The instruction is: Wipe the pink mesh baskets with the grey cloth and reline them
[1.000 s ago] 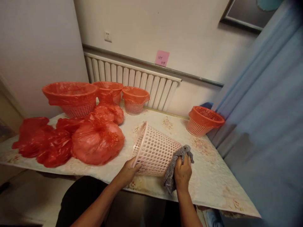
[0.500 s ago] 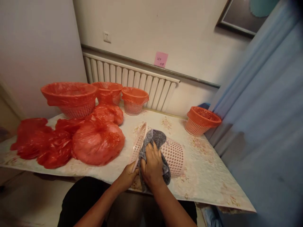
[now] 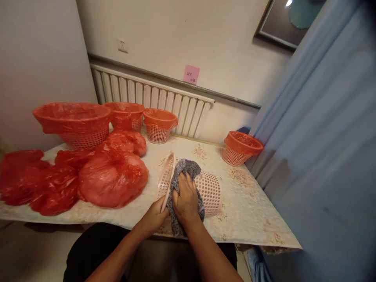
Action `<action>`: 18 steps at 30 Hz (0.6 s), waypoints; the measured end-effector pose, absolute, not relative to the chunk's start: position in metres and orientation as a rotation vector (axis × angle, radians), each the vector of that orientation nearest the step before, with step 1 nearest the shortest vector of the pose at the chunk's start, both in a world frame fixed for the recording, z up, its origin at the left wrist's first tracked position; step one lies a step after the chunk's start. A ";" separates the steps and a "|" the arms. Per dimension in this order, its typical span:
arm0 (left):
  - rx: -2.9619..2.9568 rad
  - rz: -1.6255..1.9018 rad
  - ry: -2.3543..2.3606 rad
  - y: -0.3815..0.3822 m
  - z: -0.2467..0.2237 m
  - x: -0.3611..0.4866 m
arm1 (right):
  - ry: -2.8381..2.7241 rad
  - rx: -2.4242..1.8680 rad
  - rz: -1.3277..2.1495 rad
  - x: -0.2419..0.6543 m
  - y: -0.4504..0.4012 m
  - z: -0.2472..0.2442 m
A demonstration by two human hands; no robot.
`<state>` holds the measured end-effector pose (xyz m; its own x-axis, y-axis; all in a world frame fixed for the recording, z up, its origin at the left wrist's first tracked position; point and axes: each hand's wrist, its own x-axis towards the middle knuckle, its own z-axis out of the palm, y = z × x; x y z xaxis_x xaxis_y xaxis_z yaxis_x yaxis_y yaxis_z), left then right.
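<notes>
A pale pink perforated plastic basket [image 3: 210,192] lies on its side on the table, its wide rim turned to the left. My left hand [image 3: 155,214] grips that rim at its lower edge, fingers closed round it. My right hand [image 3: 185,197] presses a grey cloth [image 3: 177,209] against the outside of the basket, just behind the rim. The cloth drapes over the basket's side and hangs toward me, hiding part of the holes. Some of the right fingers are stretched over the cloth; the thumb sits on its left part.
Several baskets lined with red bags stand at the back, among them a large one [image 3: 85,137], a small one [image 3: 158,135] and one at right [image 3: 237,154]. Red plastic bags [image 3: 114,180] heap at left. A blue curtain [image 3: 317,156] borders the flowered tabletop [image 3: 252,219].
The camera view has turned slightly, so everything appears shifted to the left. Both hands keep their hold on the basket rim and the cloth, with only slight movement.
</notes>
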<state>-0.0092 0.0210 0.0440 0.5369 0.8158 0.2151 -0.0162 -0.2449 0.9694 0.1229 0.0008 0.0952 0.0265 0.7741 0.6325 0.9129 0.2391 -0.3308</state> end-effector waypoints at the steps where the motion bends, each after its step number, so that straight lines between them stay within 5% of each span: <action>1: 1.627 0.930 0.683 0.022 0.049 -0.007 | -1.773 -1.549 -0.236 0.124 0.000 0.095; 18: 1.617 0.920 0.755 0.022 0.043 -0.004 | -1.151 -1.905 -0.167 0.275 -0.015 0.046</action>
